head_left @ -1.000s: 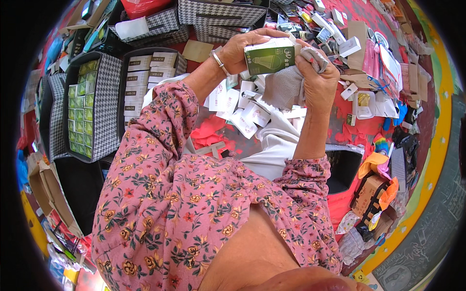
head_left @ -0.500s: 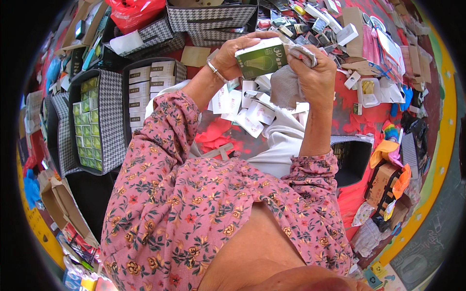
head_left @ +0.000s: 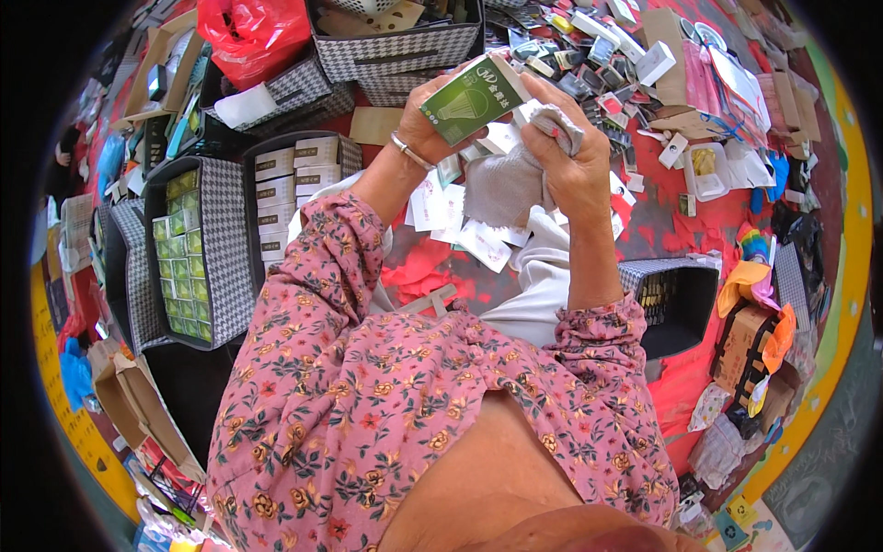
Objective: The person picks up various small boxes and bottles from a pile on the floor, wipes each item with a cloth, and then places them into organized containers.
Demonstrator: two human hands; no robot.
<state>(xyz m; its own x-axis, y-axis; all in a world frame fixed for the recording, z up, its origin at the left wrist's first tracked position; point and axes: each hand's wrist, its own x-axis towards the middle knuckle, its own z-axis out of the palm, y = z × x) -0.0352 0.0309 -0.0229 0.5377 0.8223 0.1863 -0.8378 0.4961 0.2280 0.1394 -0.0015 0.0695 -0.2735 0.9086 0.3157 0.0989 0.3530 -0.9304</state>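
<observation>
A green light bulb box [head_left: 471, 99] with a bulb drawn on its face is tilted up in front of me. My left hand [head_left: 428, 120] grips it from the left, a bangle on the wrist. At its right edge is my right hand [head_left: 572, 152], closed round a bunched grey cloth [head_left: 506, 184] that hangs down from the fingers. My right fingertips lie behind the cloth and the box, partly hidden. Beneath both hands, several white cards [head_left: 437, 207] lie scattered around my lap in pale trousers [head_left: 538, 285].
At left, one houndstooth bin [head_left: 221, 248] holds green boxes, and another holds white-and-brown boxes [head_left: 276, 191]. More bins [head_left: 395, 55] and a red plastic bag [head_left: 253, 41] stand ahead. Small boxed goods [head_left: 589, 64] crowd the far right. A dark bin [head_left: 676, 308] sits beside my right elbow.
The bulb box has moved slightly left and tilted, its right end raised. My right hand has shifted left with the cloth, which now hangs further left.
</observation>
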